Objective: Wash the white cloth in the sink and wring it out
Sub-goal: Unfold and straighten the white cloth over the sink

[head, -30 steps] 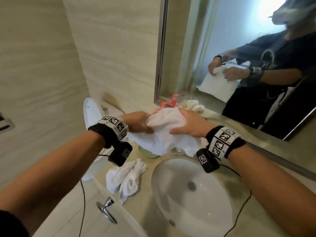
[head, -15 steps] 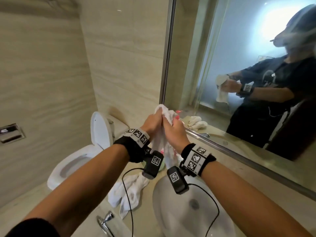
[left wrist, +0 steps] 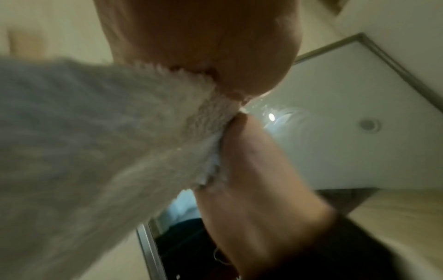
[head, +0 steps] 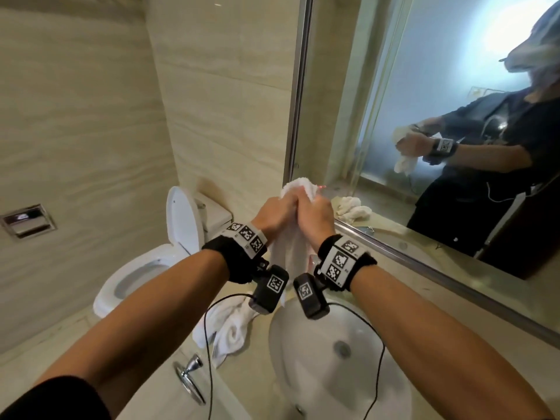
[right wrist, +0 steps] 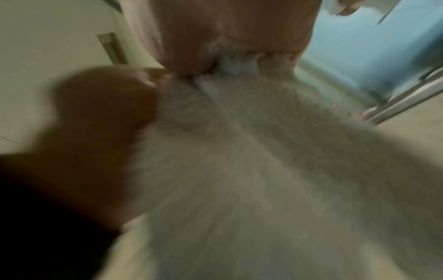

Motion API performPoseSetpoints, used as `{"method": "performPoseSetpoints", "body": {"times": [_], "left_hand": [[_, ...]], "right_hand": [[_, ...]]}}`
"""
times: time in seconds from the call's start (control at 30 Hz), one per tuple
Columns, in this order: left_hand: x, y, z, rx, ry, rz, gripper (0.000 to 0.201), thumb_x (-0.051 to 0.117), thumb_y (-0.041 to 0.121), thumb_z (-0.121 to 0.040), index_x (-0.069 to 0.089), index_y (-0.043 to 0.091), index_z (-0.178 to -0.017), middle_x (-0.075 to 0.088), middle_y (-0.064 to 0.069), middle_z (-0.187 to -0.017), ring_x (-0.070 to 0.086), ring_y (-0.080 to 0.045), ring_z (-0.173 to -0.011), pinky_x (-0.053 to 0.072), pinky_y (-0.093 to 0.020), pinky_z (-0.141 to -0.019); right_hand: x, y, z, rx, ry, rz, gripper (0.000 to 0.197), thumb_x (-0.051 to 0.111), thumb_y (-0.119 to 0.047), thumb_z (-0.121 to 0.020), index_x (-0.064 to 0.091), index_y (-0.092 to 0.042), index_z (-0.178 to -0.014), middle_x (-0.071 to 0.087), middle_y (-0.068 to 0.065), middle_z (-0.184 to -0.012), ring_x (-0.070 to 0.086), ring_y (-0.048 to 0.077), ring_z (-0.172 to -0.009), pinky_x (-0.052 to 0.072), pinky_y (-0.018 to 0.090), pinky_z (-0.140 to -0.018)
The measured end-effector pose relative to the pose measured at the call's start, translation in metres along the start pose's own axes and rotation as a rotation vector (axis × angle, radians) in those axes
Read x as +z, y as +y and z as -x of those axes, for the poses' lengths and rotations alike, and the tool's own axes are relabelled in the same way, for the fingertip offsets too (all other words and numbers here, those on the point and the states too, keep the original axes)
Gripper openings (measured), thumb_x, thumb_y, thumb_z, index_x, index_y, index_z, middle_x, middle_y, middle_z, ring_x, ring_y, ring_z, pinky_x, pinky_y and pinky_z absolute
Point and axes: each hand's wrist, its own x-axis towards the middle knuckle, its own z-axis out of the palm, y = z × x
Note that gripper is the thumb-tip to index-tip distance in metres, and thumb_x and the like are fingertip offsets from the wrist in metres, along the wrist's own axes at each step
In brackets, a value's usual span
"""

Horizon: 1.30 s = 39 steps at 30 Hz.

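I hold the white cloth (head: 289,247) up in front of the mirror, above the back edge of the round white sink (head: 339,371). My left hand (head: 277,212) and right hand (head: 313,215) press together and both grip the cloth near its top. A bunch of it sticks out above my fists and the rest hangs down between my wrists. In the left wrist view the fluffy cloth (left wrist: 107,132) runs out from under my left hand (left wrist: 215,47), with my right hand (left wrist: 251,180) gripping beside it. The right wrist view is blurred, filled by the cloth (right wrist: 251,170).
A second white cloth (head: 230,325) lies crumpled on the beige counter (head: 472,325) left of the sink. A toilet (head: 145,268) with raised lid stands to the left. The wall mirror (head: 424,86) is close behind my hands. A chrome ring holder (head: 189,377) hangs on the counter front.
My hands came together from holding the cloth spread wide, bunching it into a hanging bundle. They rose away from the counter and now sit pressed side by side, slightly higher.
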Motion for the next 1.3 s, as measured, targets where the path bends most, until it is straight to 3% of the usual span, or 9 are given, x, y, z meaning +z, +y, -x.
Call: {"method": "performPoseSetpoints", "body": {"times": [0.07,0.27,0.4,0.53,0.7,0.8,0.97,1.17,1.3], "left_hand": [[0.003,-0.003,-0.001,0.014,0.044,-0.02,0.053,0.034,0.041,-0.1,0.066,0.0,-0.109,0.067,-0.02,-0.108,0.064,-0.032,-0.099,0.052,-0.047,-0.095],[-0.003,-0.004,0.011,0.114,-0.228,-0.325,0.049,0.05,0.051,-0.095,0.068,0.006,-0.096,0.068,-0.01,-0.095,0.066,-0.025,-0.087,0.056,-0.038,-0.08],[-0.038,0.004,0.005,0.209,-0.306,-0.853,0.059,0.075,0.057,-0.076,0.067,0.011,-0.112,0.07,-0.007,-0.106,0.066,-0.025,-0.096,0.053,-0.037,-0.088],[-0.057,-0.012,0.0,0.166,-0.324,-1.247,0.043,0.077,0.038,-0.078,0.067,0.01,-0.109,0.07,-0.008,-0.105,0.065,-0.027,-0.094,0.053,-0.035,-0.086],[-0.082,-0.028,-0.005,0.269,-0.321,-0.663,0.031,0.07,0.033,-0.09,0.07,0.005,-0.103,0.072,-0.011,-0.096,0.062,-0.017,-0.079,0.049,-0.029,-0.073],[-0.064,-0.035,-0.002,0.178,-0.194,-0.25,0.04,0.064,0.045,-0.09,0.071,0.009,-0.105,0.074,-0.012,-0.102,0.071,-0.025,-0.089,0.058,-0.042,-0.086],[-0.016,-0.029,-0.012,-0.127,-0.216,0.238,0.073,0.036,0.067,-0.095,0.066,0.005,-0.118,0.069,-0.017,-0.116,0.068,-0.032,-0.104,0.052,-0.045,-0.095],[-0.001,-0.035,-0.017,0.021,0.015,-0.334,0.05,0.023,0.047,-0.102,0.055,0.01,-0.112,0.063,-0.004,-0.085,0.062,-0.012,-0.068,0.048,-0.022,-0.051],[-0.008,-0.039,-0.017,0.05,-0.027,-0.388,0.039,0.039,0.04,-0.102,0.055,0.007,-0.117,0.065,-0.019,-0.113,0.063,-0.023,-0.085,0.049,-0.031,-0.071]], "right_hand": [[0.005,0.007,0.002,0.002,-0.004,-0.009,0.051,0.044,-0.056,-0.099,0.067,-0.011,-0.107,0.067,0.001,-0.095,0.064,0.02,-0.087,0.051,0.03,-0.076],[-0.028,0.032,-0.012,-0.067,-0.192,0.13,0.03,0.046,-0.032,-0.106,0.06,-0.026,-0.08,0.06,-0.007,-0.074,0.059,0.014,-0.068,0.037,0.009,-0.043],[-0.042,0.034,-0.009,-0.269,-0.358,0.205,0.032,0.049,-0.053,-0.099,0.065,-0.029,-0.085,0.064,-0.014,-0.076,0.062,-0.001,-0.068,0.039,0.006,-0.053],[-0.068,0.041,-0.016,-0.471,-0.655,0.439,0.061,0.076,-0.059,-0.077,0.062,-0.025,-0.125,0.066,-0.012,-0.107,0.061,0.004,-0.093,0.045,0.017,-0.08],[-0.085,0.065,-0.021,-0.104,-0.693,0.2,0.011,0.078,-0.035,-0.086,0.067,-0.035,-0.088,0.07,-0.012,-0.083,0.067,0.004,-0.078,0.05,0.025,-0.078],[-0.068,0.065,-0.011,0.123,-0.441,-0.198,0.017,0.071,-0.03,-0.091,0.071,-0.019,-0.105,0.075,0.006,-0.103,0.071,0.029,-0.102,0.056,0.044,-0.092],[0.0,0.029,0.023,0.105,-0.209,-0.28,0.042,0.059,-0.063,-0.084,0.07,-0.023,-0.095,0.076,0.004,-0.093,0.073,0.019,-0.08,0.06,0.037,-0.073],[0.013,0.022,0.012,0.111,-0.059,-0.216,0.037,0.052,-0.055,-0.098,0.066,-0.021,-0.103,0.07,-0.002,-0.094,0.068,0.017,-0.088,0.056,0.03,-0.074],[0.023,0.03,0.014,0.033,-0.07,-0.081,0.047,0.048,-0.055,-0.1,0.067,-0.014,-0.114,0.072,0.002,-0.1,0.069,0.021,-0.095,0.056,0.03,-0.078]]}}
